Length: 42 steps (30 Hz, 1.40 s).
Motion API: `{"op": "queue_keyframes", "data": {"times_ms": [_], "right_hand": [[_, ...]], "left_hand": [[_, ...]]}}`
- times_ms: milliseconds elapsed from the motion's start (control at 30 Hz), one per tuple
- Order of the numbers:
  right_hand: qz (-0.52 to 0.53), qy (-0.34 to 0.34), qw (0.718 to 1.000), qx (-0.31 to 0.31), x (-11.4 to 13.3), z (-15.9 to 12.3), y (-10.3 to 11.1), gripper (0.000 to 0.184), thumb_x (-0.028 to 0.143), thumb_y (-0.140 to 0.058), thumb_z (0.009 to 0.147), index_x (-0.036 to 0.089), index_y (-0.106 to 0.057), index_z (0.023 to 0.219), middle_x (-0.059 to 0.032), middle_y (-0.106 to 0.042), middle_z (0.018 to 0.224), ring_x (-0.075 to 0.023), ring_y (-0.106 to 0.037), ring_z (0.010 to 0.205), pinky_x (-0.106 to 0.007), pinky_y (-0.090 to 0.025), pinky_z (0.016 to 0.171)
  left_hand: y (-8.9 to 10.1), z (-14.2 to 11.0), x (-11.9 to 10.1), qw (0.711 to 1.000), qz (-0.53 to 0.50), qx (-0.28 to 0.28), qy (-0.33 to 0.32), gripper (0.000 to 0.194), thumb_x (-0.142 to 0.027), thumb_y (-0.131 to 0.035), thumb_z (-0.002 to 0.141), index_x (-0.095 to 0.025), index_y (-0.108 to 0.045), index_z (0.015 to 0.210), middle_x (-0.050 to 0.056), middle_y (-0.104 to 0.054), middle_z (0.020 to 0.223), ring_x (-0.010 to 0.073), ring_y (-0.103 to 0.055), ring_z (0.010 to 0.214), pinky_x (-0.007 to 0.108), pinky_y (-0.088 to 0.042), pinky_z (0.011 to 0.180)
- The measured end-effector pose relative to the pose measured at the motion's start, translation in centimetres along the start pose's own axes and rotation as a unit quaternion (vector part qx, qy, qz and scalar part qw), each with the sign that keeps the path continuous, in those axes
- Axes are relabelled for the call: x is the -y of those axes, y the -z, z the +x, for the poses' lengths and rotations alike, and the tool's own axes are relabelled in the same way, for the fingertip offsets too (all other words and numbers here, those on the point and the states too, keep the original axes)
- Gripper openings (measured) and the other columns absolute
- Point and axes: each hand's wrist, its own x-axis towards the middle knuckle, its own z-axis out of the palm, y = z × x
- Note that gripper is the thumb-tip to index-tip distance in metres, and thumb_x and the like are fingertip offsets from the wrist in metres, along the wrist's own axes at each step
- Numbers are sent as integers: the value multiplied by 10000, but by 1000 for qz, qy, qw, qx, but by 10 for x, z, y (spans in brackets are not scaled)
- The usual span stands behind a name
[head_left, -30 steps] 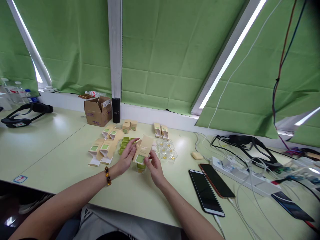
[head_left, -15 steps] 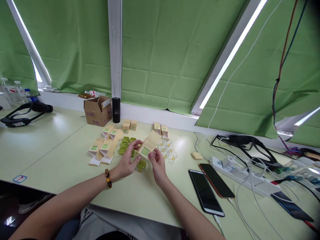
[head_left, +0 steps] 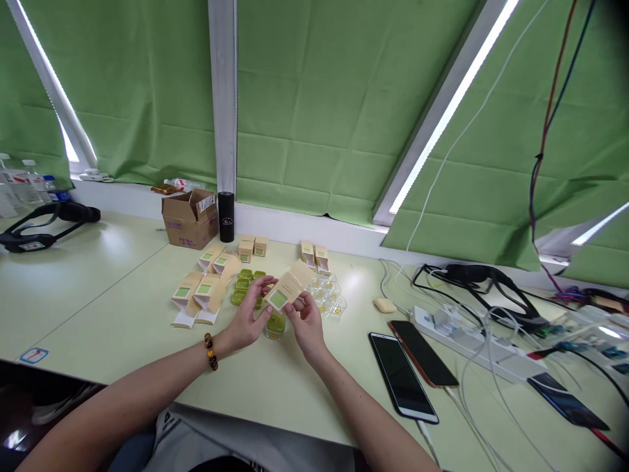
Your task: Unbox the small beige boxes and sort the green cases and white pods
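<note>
A small tan cardboard box (head_left: 291, 286) with a green square window, its top flap raised, is tilted between my two hands above the table. My left hand (head_left: 248, 314), with a beaded bracelet at the wrist, has its fingers around the box's left side. My right hand (head_left: 307, 324) pinches the lower right edge between thumb and fingers. Just below the box stands a clear cup with a green lid (head_left: 275, 324). Several green-lidded containers (head_left: 242, 284) sit behind my left hand, partly hidden by it. Clear small cups (head_left: 330, 298) stand in a group right of the box.
Opened tan boxes (head_left: 205, 292) lie at left; closed ones (head_left: 246, 250) stand behind. Farther back are a large carton (head_left: 190, 223) and a black tumbler (head_left: 227, 217). Phones (head_left: 403, 373), a power strip (head_left: 466, 341) and cables occupy the right side.
The box has tipped over to the right from a more upright pose, then lowered slightly to the left. My hands have shifted with it, uncovering more of the green-lidded cup below.
</note>
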Motion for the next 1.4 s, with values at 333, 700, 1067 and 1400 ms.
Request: {"op": "queue_keyframes", "data": {"times_ms": [333, 700, 1067, 1400], "right_hand": [[-49, 17, 999, -12, 4, -3, -1, 506, 513, -855, 782, 243, -616, 1137, -73, -779, 1062, -210, -713, 939, -348, -563, 860], [10, 5, 1000, -14, 4, -1, 0, 537, 576, -831, 789, 242, -622, 1154, -83, -776, 1082, -230, -729, 975, -363, -560, 900], [-3, -9, 999, -30, 3, -2, 0, 519, 559, -840, 785, 245, -617, 1132, -57, -777, 972, -225, -727, 905, -362, -566, 879], [21, -2, 1000, -11, 5, -1, 0, 520, 574, -823, 798, 250, -610, 1145, -81, -781, 1074, -236, -733, 977, -380, -566, 927]], "left_hand": [[-1, 4, -4, 999, -44, -2, -14, 441, -298, -604, 976, -252, -464, 1391, 119, -521, 1364, 271, -543, 1251, 422, -472, 1052], [0, 1, -12, 999, -40, 21, -5, 516, -296, -588, 975, -248, -426, 1463, 135, -494, 1448, 306, -491, 1356, 489, -424, 1132], [-3, -2, 0, 999, -43, 7, -28, 459, -315, -533, 1031, -281, -407, 1471, 125, -498, 1477, 280, -490, 1396, 487, -406, 1182], [-2, -3, -5, 1000, -22, 11, -17, 516, -319, -564, 1018, -272, -380, 1498, 142, -477, 1539, 304, -470, 1438, 525, -389, 1200]]}}
